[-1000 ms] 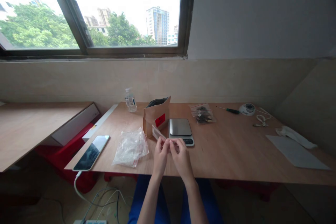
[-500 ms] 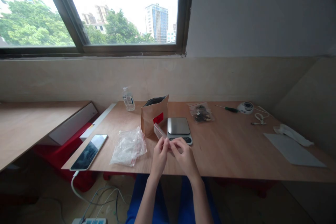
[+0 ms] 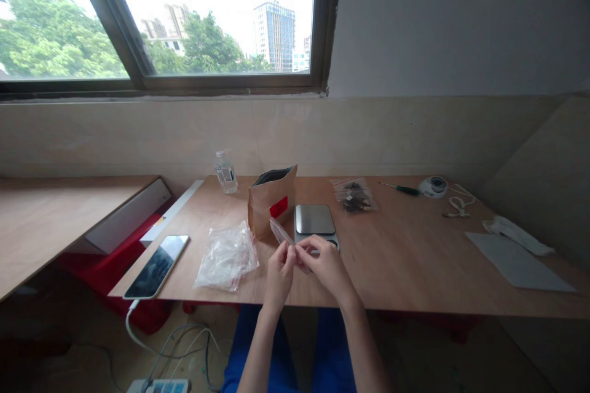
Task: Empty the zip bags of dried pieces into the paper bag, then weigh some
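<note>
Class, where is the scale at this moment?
In the head view, the scale stands on the table just right of centre, beside the brown pouch and beyond the right hand.

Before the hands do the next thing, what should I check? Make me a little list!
1. Clear plastic bag held: ok, pinched by left hand and right hand.
2. Bag's mouth open: cannot tell, too small to see.
3. Brown paper pouch upright, top open: ok.
4. Digital scale display readable: cannot tell, right hand partly covers it.
5. Smartphone away from table edge: not ok, its near end is there.
</note>
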`<state>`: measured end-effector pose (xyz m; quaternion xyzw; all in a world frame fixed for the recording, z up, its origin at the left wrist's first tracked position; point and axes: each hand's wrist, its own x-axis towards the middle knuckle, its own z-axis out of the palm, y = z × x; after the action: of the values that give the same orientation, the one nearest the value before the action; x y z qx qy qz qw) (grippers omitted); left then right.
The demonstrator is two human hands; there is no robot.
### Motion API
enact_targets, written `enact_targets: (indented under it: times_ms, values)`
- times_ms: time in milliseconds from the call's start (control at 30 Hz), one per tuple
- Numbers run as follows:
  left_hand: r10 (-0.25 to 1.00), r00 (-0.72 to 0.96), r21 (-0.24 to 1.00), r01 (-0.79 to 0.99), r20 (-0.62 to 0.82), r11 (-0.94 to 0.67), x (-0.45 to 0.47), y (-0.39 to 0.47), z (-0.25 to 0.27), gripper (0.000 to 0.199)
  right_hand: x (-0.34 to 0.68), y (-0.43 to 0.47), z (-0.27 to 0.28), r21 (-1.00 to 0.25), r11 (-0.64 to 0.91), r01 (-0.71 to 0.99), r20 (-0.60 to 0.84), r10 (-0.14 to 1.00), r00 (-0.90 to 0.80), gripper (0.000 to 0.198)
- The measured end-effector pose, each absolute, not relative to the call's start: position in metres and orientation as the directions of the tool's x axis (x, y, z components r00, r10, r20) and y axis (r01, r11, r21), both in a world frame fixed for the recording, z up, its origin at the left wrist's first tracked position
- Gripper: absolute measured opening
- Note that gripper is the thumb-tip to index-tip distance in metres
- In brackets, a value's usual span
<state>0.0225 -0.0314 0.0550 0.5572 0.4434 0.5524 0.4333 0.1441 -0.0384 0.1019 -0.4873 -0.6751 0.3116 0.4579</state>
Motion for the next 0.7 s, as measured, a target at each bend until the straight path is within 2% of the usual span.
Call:
enact_targets:
  times_ms: [167,300,367,467,567,633,700]
  values:
    - [0.975,-0.031,0.975,0.002,0.222,-0.222,0.016,-0.030,0.054,0.029,0.149,-0.036,0.116,-0.859,0.371,0.354,0.306,0.925,-0.226,0.018]
    - [0.976,-0.033,0.977,-0.006,0.213,-0.213,0.016,-0.031,0.055,0.030,0.145,-0.037,0.111,-0.841,0.365,0.400,0.297,0.929,-0.223,0.020]
    - [0.971,-0.014,0.971,0.021,0.238,-0.238,0.017,-0.033,0.058,0.032,0.144,-0.034,0.107,-0.792,0.377,0.480,0.346,0.925,-0.155,0.018]
    - [0.966,0.000,0.965,0.060,0.257,-0.257,0.015,-0.038,0.064,0.034,0.149,-0.022,0.106,-0.734,0.320,0.599,0.461,0.882,0.094,0.016]
    - [0.964,-0.049,0.963,0.075,0.261,-0.257,0.010,-0.042,0.068,0.034,0.164,-0.008,0.114,-0.789,0.246,0.564,0.495,0.797,0.346,0.019]
    - [0.961,-0.061,0.963,0.022,0.270,-0.269,0.008,-0.042,0.070,0.034,0.172,-0.004,0.125,-0.830,0.278,0.484,0.480,0.798,0.364,0.021]
    - [0.956,-0.077,0.955,-0.070,0.282,-0.288,0.008,-0.040,0.071,0.034,0.175,-0.003,0.136,-0.861,0.330,0.388,0.458,0.834,0.308,0.022]
